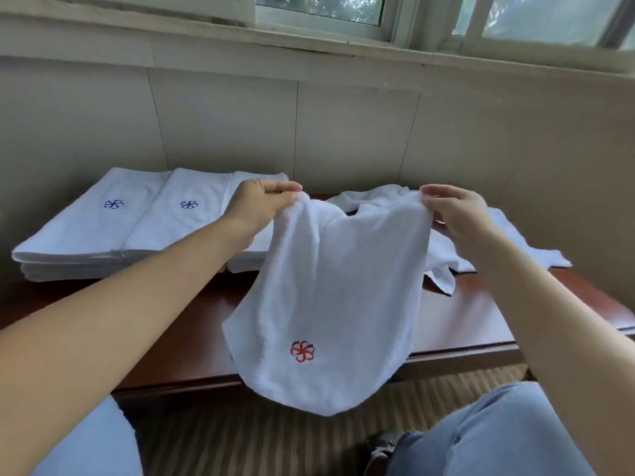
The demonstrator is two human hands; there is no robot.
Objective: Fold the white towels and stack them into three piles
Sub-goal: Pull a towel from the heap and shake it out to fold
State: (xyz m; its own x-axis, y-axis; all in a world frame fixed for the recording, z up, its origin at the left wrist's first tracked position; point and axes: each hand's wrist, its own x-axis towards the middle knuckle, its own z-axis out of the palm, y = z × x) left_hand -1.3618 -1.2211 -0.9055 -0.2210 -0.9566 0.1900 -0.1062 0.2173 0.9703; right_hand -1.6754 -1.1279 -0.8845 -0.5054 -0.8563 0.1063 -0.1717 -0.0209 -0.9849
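At the far left of the dark wooden surface (192, 338), three piles of folded towels (113, 228) lie side by side against the wall, two showing blue emblems. The left hand (256, 206) pinches one top corner of a white towel (340, 304) with a red emblem; the right hand (457, 214) pinches the other. It hangs over the surface's front edge. Unfolded towels (515, 242) lie behind, right.
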